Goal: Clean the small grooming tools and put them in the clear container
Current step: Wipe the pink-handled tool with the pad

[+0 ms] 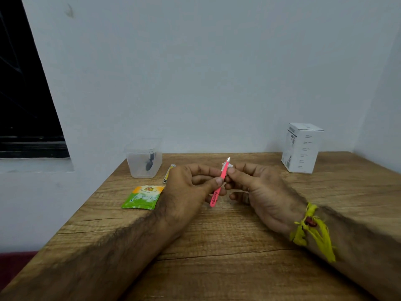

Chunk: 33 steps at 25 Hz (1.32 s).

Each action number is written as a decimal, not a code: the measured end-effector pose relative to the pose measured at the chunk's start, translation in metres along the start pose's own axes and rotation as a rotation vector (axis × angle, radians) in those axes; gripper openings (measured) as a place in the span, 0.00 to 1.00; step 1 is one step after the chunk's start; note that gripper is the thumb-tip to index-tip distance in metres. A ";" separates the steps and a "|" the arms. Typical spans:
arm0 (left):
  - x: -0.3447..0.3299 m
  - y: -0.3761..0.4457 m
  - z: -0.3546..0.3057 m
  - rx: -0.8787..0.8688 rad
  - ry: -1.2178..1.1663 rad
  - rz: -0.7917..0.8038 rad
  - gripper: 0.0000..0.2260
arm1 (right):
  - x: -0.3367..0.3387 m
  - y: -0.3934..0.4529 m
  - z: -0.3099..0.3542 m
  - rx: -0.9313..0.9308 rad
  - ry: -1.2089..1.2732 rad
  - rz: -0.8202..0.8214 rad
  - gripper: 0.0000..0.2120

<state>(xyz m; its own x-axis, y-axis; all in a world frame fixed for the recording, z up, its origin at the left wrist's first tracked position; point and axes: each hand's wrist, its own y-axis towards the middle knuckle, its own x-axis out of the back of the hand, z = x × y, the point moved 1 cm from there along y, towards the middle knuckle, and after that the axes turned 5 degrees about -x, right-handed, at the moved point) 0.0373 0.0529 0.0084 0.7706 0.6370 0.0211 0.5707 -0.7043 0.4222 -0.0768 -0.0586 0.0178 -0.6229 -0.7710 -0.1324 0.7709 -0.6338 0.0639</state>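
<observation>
Both forearms lie along the wooden table (217,246), coming in from the near edge and angling toward each other so the hands meet over the middle of the board. A yellow thread band (312,231) with a red bead is tied round the right wrist.

The left hand (186,192) is turned with its back up and to the left; its thumb and forefinger pinch the pink tweezers (219,185) partway along the shaft, the other fingers curled beneath. The tweezers stand tilted, lower end toward the person, tip pointing up and away. The right hand (260,192) faces the left, palm turned inward, and its thumb and forefinger pinch a small white wipe (226,167) against the upper part of the tweezers, just below the metal tip. Its remaining fingers are curled loosely; whether they touch the shaft cannot be told.

Just left of the left hand a green and orange sachet (142,197) lies flat on the table. Behind that hand, partly hidden, lies a small yellow and metal tool (168,174). Farther back, at the table's left rear corner, stands the clear container (143,158) with a dark object inside. At the right rear a white box (301,147) stands upright near the wall.
</observation>
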 end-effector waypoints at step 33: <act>0.000 -0.004 -0.011 0.074 0.086 0.033 0.11 | 0.005 0.002 0.005 0.022 -0.104 -0.069 0.05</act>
<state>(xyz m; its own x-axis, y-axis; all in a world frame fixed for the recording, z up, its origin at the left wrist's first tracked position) 0.0312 0.0591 0.0168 0.7638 0.6354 0.1134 0.5670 -0.7446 0.3523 -0.0792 -0.0635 0.0221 -0.6860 -0.7268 -0.0339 0.7231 -0.6861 0.0796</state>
